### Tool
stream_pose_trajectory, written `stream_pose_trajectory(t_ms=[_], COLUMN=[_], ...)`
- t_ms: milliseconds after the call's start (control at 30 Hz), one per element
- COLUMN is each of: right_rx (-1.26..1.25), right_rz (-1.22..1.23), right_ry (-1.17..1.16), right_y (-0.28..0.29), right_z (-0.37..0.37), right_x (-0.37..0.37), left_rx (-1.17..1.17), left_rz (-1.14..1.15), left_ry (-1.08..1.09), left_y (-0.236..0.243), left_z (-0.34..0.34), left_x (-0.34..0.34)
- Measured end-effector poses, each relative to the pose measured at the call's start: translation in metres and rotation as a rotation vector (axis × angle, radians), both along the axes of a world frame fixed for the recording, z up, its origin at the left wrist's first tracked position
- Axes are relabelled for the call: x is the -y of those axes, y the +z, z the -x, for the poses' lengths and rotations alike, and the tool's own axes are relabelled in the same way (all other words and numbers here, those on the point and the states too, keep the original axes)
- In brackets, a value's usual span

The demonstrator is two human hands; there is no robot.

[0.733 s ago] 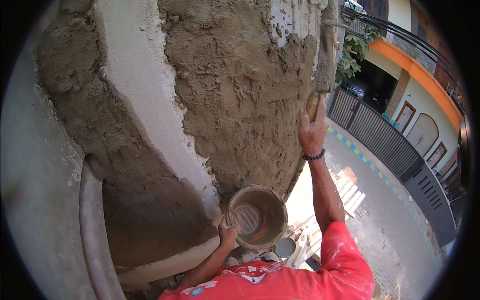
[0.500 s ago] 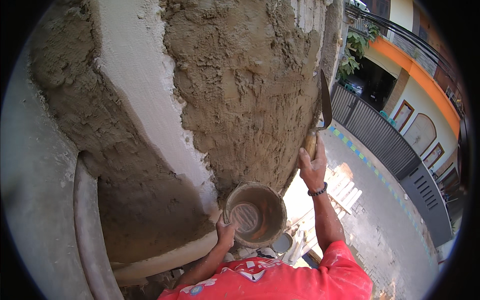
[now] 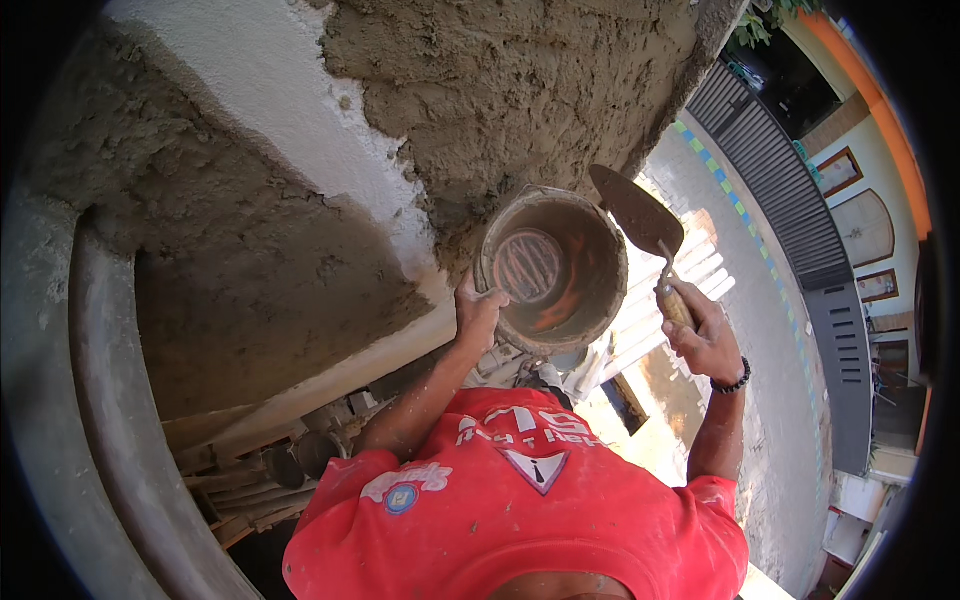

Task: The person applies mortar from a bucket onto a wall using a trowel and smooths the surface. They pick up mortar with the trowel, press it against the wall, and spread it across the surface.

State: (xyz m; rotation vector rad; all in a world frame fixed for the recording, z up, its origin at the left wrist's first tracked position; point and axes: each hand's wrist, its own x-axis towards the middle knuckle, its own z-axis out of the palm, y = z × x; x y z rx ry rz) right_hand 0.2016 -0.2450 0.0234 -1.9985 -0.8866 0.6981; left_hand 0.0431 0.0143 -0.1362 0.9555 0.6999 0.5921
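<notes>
My left hand (image 3: pixel 480 310) grips the left side of a round, mortar-coated bucket (image 3: pixel 590 262), which is tilted so its nearly bare bottom shows reddish streaks. My right hand (image 3: pixel 702 335) holds a pointed trowel (image 3: pixel 635 210) by its wooden handle, the dirty blade raised beside the bucket's right side. Behind them is a wall with rough wet grey mortar (image 3: pixel 520 90) and a band of pale plaster (image 3: pixel 250 80).
A curved concrete edge (image 3: pixel 110 380) runs along the left, with buckets (image 3: pixel 310 455) and planks below. Pale timber (image 3: pixel 675 280) lies below at right, beside a paved street (image 3: pixel 750 430), a dark gate (image 3: pixel 760 170) and a house with an orange band (image 3: pixel 880 90).
My view has tipped downward. The bucket in my left hand has risen, and my right hand has drawn the trowel down from the wall's right edge to beside the bucket.
</notes>
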Motion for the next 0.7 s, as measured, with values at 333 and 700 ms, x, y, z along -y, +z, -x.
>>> stream_pose_trajectory(t_ms=[333,700], right_rx=[0.457,0.785], right_rz=[0.577,0.518], right_ry=[0.298,0.657], right_y=[0.018,-0.060], right_z=[-0.020,0.020], right_x=[-0.037,-0.052], left_rx=[-0.108,-0.114], left_rz=[-0.412,-0.751], left_ry=[-0.237,-0.329], left_y=[0.019,0.035], left_z=[-0.037,-0.057], left_x=[0.009,0.004])
